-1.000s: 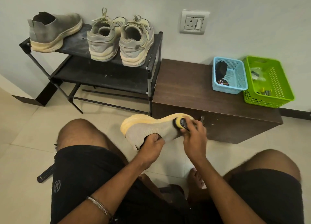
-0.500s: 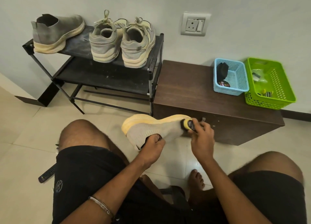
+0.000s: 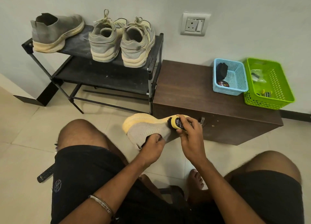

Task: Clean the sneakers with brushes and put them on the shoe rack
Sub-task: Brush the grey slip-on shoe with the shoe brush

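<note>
Where it neared the toe, the brush [image 3: 175, 122] now sits mid-sneaker [image 3: 148, 128].

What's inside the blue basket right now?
The blue basket holds a black brush-like item leaning on its left wall and a round dark tin at the front-left corner. Anything beneath them is covered.

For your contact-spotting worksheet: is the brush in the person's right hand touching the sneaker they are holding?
Touching. The head view shows the brush bristles pressed against the sneaker near its sole, with no gap.
</note>
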